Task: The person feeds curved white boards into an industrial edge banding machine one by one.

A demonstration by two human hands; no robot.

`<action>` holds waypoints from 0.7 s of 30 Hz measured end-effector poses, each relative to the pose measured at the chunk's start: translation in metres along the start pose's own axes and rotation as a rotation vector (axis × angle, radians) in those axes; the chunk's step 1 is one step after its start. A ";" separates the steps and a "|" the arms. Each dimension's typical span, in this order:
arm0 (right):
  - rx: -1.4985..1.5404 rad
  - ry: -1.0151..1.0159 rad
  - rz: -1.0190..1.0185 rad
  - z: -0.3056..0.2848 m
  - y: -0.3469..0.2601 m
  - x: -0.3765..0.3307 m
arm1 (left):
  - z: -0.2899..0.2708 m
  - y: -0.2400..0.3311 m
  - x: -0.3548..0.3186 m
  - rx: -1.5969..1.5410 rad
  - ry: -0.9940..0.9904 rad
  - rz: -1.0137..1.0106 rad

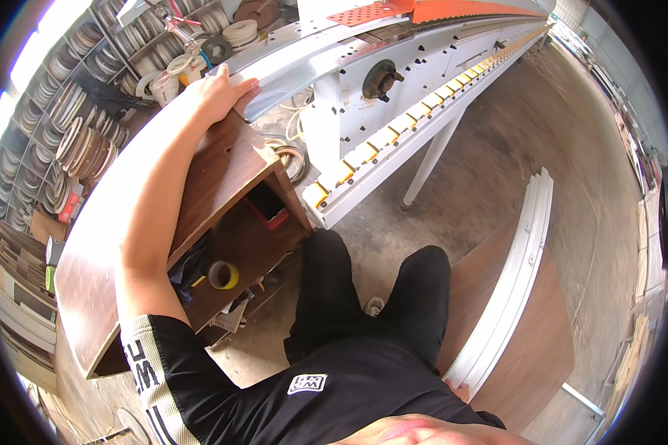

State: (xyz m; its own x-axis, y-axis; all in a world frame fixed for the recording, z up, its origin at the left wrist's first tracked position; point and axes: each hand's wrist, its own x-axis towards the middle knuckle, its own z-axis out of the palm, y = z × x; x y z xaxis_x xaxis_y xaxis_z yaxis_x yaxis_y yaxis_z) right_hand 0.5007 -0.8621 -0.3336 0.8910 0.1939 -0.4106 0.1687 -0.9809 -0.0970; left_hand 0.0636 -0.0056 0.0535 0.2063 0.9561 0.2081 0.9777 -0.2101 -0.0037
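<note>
On top of the brown wooden cabinet (215,178), at its far end, your left hand (219,93) lies with the fingers stretched out and pressed flat on a long white panel (289,63); they are not closed around it. This panel lies just beyond the cabinet, touching its far edge, and runs along the big white machine (393,111) with the row of yellow pads. Your left forearm goes over the cabinet top. Inside the open cabinet, below your arm, you can see a roll of yellow tape (223,274) and a small red box (274,216). Behind the cabinet, to its left, shelves (74,126) hold many rolls of edge band. Your right hand is not visible. To the right of the cabinet, past your legs, a stack of white-edged boards (512,274) stands on the floor.
</note>
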 end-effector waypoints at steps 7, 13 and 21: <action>-0.058 0.046 0.079 0.018 0.018 -0.031 | -0.001 0.001 -0.004 0.012 -0.005 0.000; 0.256 0.307 0.095 0.014 -0.016 -0.011 | -0.002 -0.003 -0.002 0.004 0.014 0.002; 0.212 0.508 0.033 -0.075 -0.085 0.016 | -0.001 0.003 -0.006 -0.002 0.032 -0.001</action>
State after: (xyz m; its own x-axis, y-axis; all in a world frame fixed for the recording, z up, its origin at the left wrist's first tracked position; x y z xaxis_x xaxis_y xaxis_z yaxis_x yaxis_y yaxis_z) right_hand 0.5323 -0.7772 -0.2639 0.9946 0.0791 0.0671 0.0955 -0.9510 -0.2939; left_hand 0.0648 -0.0119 0.0531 0.2042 0.9493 0.2390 0.9777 -0.2101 -0.0011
